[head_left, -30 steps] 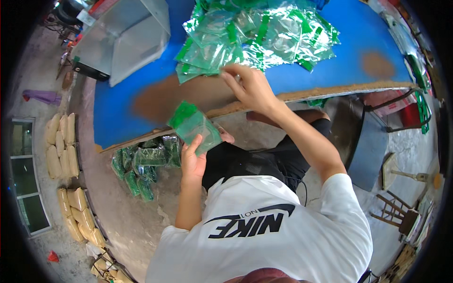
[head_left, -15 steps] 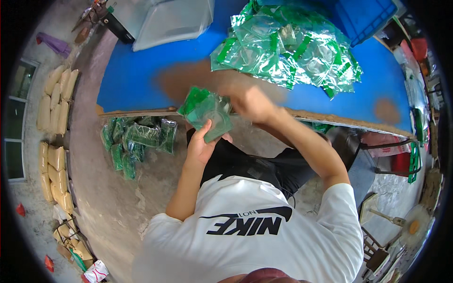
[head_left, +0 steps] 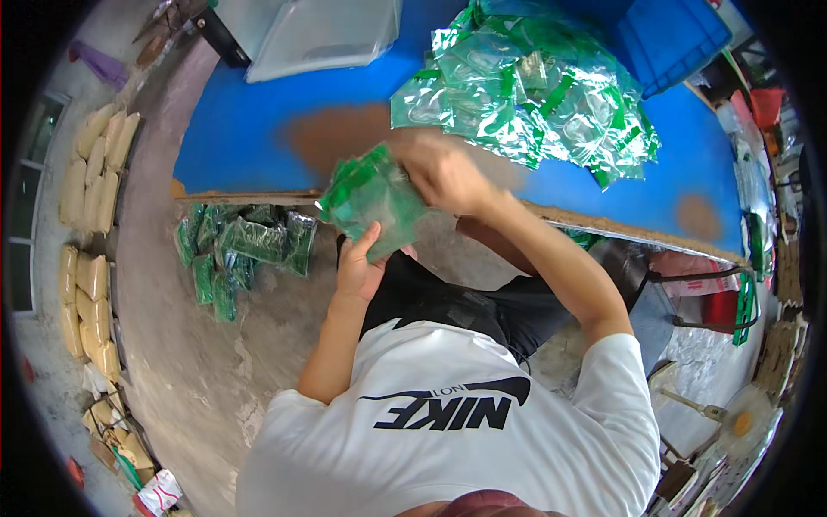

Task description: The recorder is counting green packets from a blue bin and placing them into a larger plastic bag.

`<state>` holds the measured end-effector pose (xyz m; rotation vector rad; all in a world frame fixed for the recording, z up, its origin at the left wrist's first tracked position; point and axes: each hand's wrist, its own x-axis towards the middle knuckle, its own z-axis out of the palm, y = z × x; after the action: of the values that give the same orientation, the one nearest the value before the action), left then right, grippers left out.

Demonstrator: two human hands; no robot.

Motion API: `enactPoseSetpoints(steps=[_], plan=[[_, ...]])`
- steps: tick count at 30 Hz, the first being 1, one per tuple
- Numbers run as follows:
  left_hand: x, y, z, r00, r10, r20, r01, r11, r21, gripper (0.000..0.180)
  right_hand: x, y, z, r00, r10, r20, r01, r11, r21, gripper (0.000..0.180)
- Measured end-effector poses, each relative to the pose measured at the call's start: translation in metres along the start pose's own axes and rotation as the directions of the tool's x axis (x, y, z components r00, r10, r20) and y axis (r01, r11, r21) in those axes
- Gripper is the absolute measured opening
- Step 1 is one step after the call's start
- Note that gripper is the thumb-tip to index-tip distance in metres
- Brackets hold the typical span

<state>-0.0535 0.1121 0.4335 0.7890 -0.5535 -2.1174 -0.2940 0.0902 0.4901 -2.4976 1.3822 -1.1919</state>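
Note:
My left hand (head_left: 360,265) is closed on a small stack of clear plastic packets with green ends (head_left: 379,207), its thumb lying on top. The stack is fanned out a little, in front of the table's near edge. Right beside the stack's upper right side is my right hand (head_left: 444,177), curled and smeared by motion, so I cannot make out whether it grips a packet. A large heap of similar shiny green and clear packets (head_left: 534,95) lies on the blue table (head_left: 233,146), beyond my right hand.
A blue plastic crate (head_left: 676,43) stands behind the heap at the right. Clear plastic sheets (head_left: 327,39) lie at the table's back left. Filled green packs (head_left: 254,241) sit on the floor below the table's left part. Tan sacks (head_left: 99,164) line the left wall.
The packets in my left hand are slightly higher and more spread out. My right hand has moved a little left, closer to them. The whole view has shifted slightly.

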Motion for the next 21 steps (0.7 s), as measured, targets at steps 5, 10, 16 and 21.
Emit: enactPoseSetpoints(steps=[5,10,16,21], plan=[[0.003,0.021,-0.022,0.994,0.071,-0.077,-0.072,0.997,-0.010,0.041,0.001,0.021,0.006,0.956,0.218,0.196,-0.110,0.887,-0.448,0.078],[-0.005,0.031,-0.043,0.996,0.060,-0.064,-0.061,0.998,-0.011,0.044,-0.035,-0.026,0.017,0.984,-0.012,0.179,0.044,0.983,-0.179,0.037],[-0.008,0.032,-0.005,0.994,0.079,-0.071,-0.068,0.986,0.153,0.040,-0.013,-0.055,0.003,0.574,0.745,-0.340,-0.506,0.649,0.568,0.022],[-0.003,0.004,0.024,0.993,0.092,-0.080,-0.078,0.984,0.162,0.044,-0.037,-0.083,0.021,0.976,0.181,-0.117,-0.187,0.982,-0.036,0.039]])
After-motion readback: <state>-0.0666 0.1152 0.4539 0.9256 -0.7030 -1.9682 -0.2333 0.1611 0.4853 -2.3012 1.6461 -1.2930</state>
